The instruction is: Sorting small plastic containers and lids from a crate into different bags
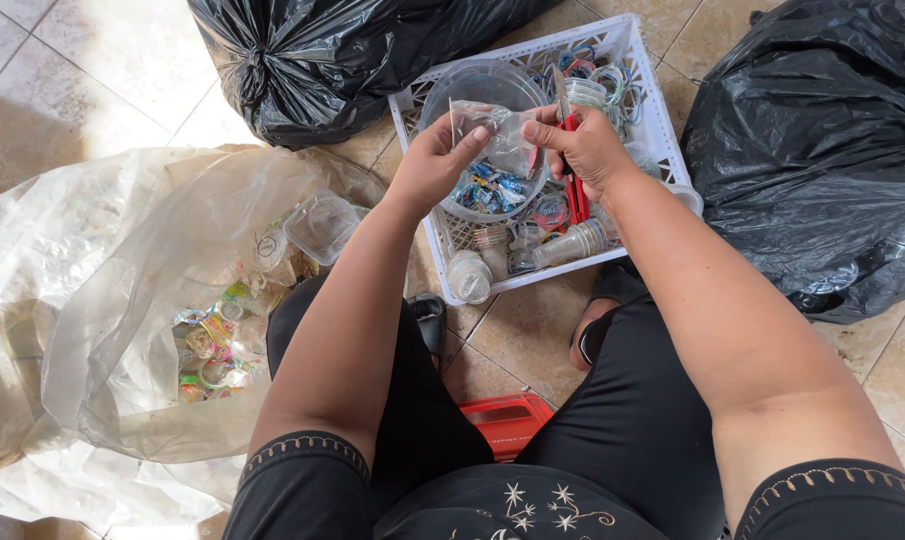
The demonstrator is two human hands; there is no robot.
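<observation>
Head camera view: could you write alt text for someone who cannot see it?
Seen from above, a seated person's left hand and right hand hold a small clear plastic wrapper over a white crate of plastic scraps, the right hand also gripping a red-handled cutter. Black bin bags and a clear sack lie on the tiled floor.

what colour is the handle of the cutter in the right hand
Red. The cutter in the right hand shows a red handle, seen in the head view.

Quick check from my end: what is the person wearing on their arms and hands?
Both arms are bare from the upper arm down. The left hand and right hand wear no gloves. The short black sleeves are edged with pale embroidered trim.
</observation>
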